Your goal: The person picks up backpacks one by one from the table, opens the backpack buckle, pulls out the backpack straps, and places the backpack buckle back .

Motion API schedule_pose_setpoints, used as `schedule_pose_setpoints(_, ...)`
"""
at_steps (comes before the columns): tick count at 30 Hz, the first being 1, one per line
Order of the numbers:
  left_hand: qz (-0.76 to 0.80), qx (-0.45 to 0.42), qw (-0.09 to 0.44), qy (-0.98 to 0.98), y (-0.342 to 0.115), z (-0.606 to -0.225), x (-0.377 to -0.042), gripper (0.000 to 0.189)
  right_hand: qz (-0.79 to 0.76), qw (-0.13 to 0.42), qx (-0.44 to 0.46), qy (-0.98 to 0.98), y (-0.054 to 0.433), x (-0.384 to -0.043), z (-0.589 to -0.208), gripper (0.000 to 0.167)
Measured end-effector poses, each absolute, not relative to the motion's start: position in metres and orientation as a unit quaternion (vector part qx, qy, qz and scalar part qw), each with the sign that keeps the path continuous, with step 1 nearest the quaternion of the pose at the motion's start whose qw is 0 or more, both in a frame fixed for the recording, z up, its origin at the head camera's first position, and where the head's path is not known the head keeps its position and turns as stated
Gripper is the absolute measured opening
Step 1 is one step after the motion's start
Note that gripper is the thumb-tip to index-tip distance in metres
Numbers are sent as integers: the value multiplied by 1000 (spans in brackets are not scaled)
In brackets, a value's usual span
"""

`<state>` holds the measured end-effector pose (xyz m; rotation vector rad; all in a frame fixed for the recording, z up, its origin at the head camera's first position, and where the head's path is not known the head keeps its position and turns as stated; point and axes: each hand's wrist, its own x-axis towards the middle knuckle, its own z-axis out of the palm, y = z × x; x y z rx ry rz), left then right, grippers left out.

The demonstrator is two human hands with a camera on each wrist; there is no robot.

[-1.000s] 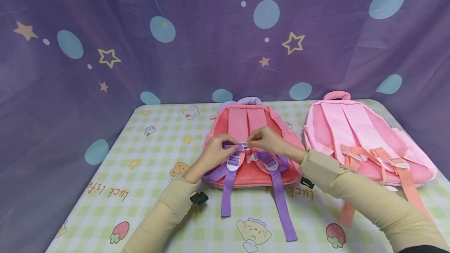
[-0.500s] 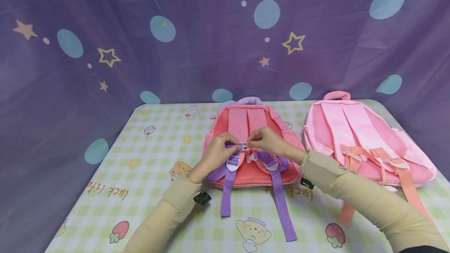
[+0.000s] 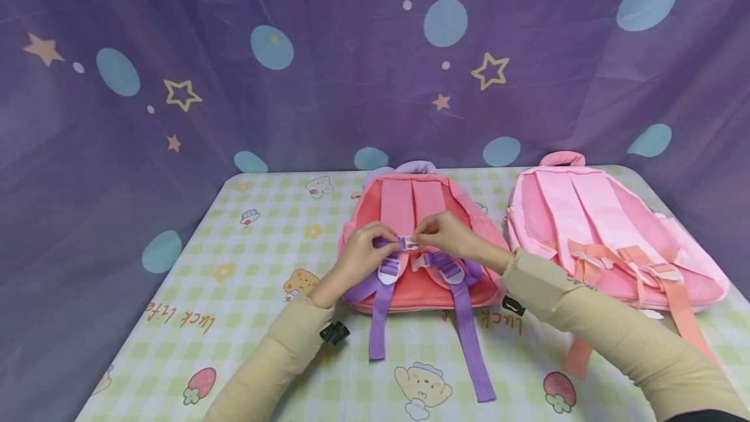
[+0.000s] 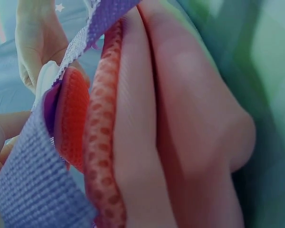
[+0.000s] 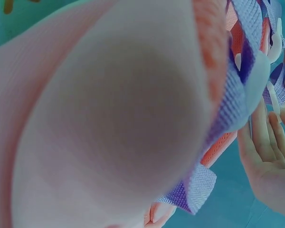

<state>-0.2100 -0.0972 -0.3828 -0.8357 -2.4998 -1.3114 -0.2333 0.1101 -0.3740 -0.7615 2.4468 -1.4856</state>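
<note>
A coral-pink backpack [image 3: 370, 204] lies back panel up on the table, its shoulder straps facing up. Just below its middle, my left hand [image 3: 360, 256] pinches a purple strap [image 3: 402, 239] close to a white buckle [image 3: 409, 244]. From the other side, the fingertips of my right hand [image 3: 448, 234] pinch the buckle's white end. Another white buckle piece [image 3: 420, 262] hangs beneath my right hand on the right purple strap [image 3: 467, 324]. In the right wrist view, my right hand [image 5: 270, 161] is at a thin white piece; the backpack's blurred side fills most of that view.
A light pink backpack [image 3: 530, 213] with orange straps [image 3: 682, 311] lies to the right, partly behind my right sleeve [image 3: 609, 318]. Green checked cloth [image 3: 263, 246] covers the table. A purple curtain [image 3: 328, 109] with stars hangs behind.
Both hands stay at the buckle, with only a very slight shift of my left wrist. A little more of the buckle's white end shows between the hands. Both backpacks lie as before.
</note>
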Motion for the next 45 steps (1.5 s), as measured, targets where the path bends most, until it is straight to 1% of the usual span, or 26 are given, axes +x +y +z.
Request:
schedule_pose_setpoints(17, -449, -273, 86, -846, -99, -383, -209, 6, -522, 106, -255, 807, 111, -234, -377, 12)
schedule_pose_setpoints(24, -463, -247, 73, -848, -102, -382, -208, 6, -507, 100, -253, 818, 112, -234, -378, 12)
schedule_pose_setpoints(35, -478, -240, 62, -842, -107, -381, -206, 6, -502, 101, -253, 821, 113, -235, -379, 12)
schedule_pose_setpoints(45, -471, -276, 38, -837, -112, -379, -200, 8, -498, 102, -259, 822, 115, -235, -381, 12)
